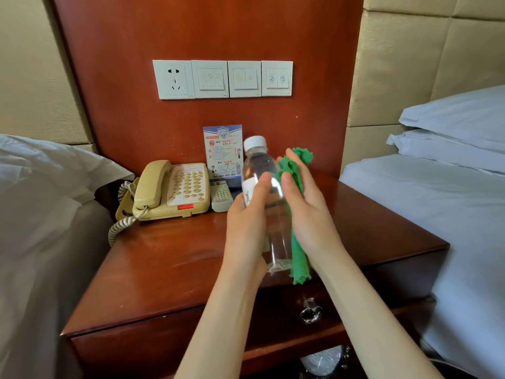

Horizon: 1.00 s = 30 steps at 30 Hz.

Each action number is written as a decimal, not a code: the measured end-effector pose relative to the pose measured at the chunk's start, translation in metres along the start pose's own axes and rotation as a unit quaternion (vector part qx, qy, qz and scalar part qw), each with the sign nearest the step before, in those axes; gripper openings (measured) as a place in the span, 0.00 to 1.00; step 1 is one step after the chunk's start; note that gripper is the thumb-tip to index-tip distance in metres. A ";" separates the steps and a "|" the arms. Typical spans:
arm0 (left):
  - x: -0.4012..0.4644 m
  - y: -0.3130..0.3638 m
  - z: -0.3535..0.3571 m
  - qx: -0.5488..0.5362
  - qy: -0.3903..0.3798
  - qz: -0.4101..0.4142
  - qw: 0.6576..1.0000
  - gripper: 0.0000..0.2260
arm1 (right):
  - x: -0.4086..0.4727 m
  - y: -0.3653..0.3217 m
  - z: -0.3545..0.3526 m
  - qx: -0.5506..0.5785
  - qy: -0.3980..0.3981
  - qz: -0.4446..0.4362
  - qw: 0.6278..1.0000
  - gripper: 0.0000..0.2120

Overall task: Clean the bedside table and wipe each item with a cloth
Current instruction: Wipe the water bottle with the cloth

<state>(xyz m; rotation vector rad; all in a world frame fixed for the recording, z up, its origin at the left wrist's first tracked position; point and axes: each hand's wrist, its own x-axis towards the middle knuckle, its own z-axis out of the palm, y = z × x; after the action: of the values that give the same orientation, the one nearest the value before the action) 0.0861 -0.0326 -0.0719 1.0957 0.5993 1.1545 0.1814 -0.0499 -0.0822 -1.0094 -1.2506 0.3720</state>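
Note:
A clear water bottle (259,165) with a white cap is held tilted above the wooden bedside table (169,263). My left hand (246,222) grips its lower body from the left. My right hand (306,212) presses a green cloth (296,170) against the bottle's right side; the cloth hangs down past the bottle's base. A beige corded telephone (169,190) stands at the table's back left. A remote control (222,195) lies beside it. An upright notice card (222,150) leans against the back panel.
Beds with white linen flank the table on both sides, with pillows (451,127) on the right. A socket and switch panel (222,79) is on the wooden wall above. The table's drawer has a metal ring pull (310,314).

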 end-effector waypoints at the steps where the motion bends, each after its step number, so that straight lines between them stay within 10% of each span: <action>1: 0.000 0.000 -0.003 -0.026 0.015 0.001 1.000 0.16 | -0.003 0.000 0.002 0.004 -0.003 0.002 1.000 0.22; 7: 0.010 0.005 -0.019 -0.288 0.136 -0.062 0.946 0.25 | -0.016 0.002 0.014 0.058 -0.037 0.035 0.997 0.14; 15: 0.010 0.025 -0.026 -0.570 0.020 -0.154 0.806 0.22 | -0.027 0.000 0.018 0.040 -0.085 -0.058 0.994 0.19; 20: 0.008 0.027 -0.023 -0.550 -0.001 -0.150 0.822 0.21 | -0.021 -0.004 0.003 -0.046 -0.093 -0.127 0.986 0.18; 25: 0.005 0.023 -0.005 -0.478 -0.014 -0.121 0.870 0.05 | -0.015 -0.008 0.004 0.096 0.011 -0.080 0.992 0.17; 30: 0.005 0.027 -0.012 -0.495 -0.029 -0.096 0.863 0.22 | -0.019 -0.009 0.005 0.109 -0.062 -0.126 0.984 0.16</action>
<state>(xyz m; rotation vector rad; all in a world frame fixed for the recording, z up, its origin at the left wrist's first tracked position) 0.0658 -0.0233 -0.0511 0.1694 0.0065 1.0341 0.1679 -0.0662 -0.0864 -0.6409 -1.3993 0.3689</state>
